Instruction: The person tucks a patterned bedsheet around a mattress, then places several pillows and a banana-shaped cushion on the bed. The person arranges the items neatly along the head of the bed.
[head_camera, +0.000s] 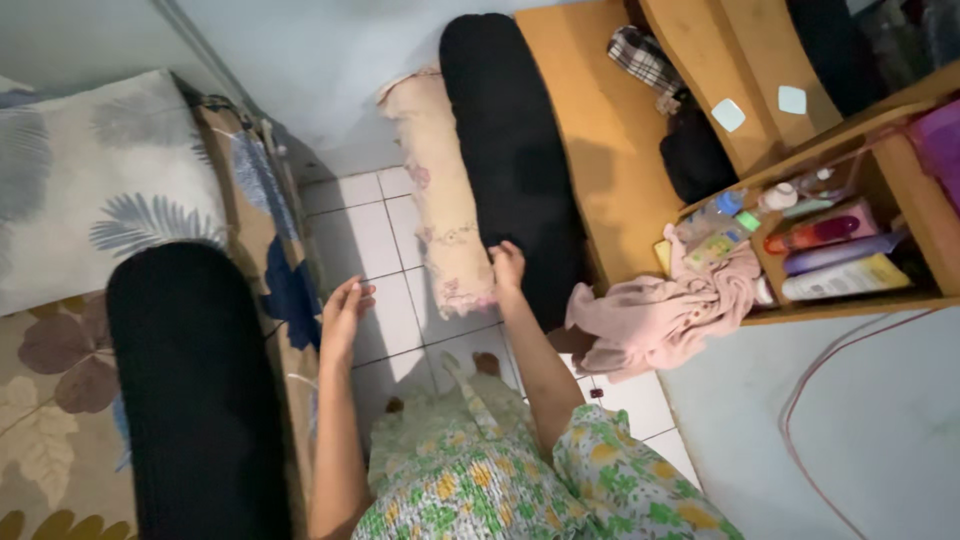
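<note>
Item: black bolster (515, 150), long, standing against the wooden shelf unit (600, 150), centre to upper centre of frame; cream floral bolster (445, 200) just left of it, touching.
Right hand (507, 266): at the lower end of both bolsters, fingers curled together on the seam between them; firmness of grip cannot be told.
Left hand (343, 310): free over the white floor tiles (375, 240), fingers loosely apart, holding nothing.
Handling note: a lift would likely go better with both hands low on the roll, keeping it upright.
Nearby: second black bolster (195, 390) on the patterned bed (60, 200), lower left; pink cloth (660, 315) draped at the shelf, centre right
</note>
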